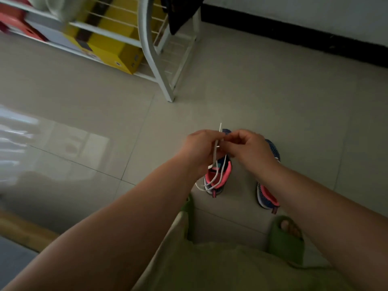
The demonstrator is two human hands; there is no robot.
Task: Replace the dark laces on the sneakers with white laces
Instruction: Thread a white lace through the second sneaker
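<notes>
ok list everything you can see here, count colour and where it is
white lace: one, white, pinched between both hands, its strands hanging down over the left sneaker
sneakers: two, dark blue knit with pink lining, side by side on the floor, toes away from the person; the right one is partly hidden by the right forearm
rack: one, white metal, far left on the floor
yellow box: one, yellow and black, on the rack's low shelf
red boxes: blurred, count unclear, far left on the rack
dark cloth: one, hanging over the rack's top
floor: pale tiles
slippers: two, green, on the person's feet
left hand: pinches the lace
right hand: pinches the lace
</notes>
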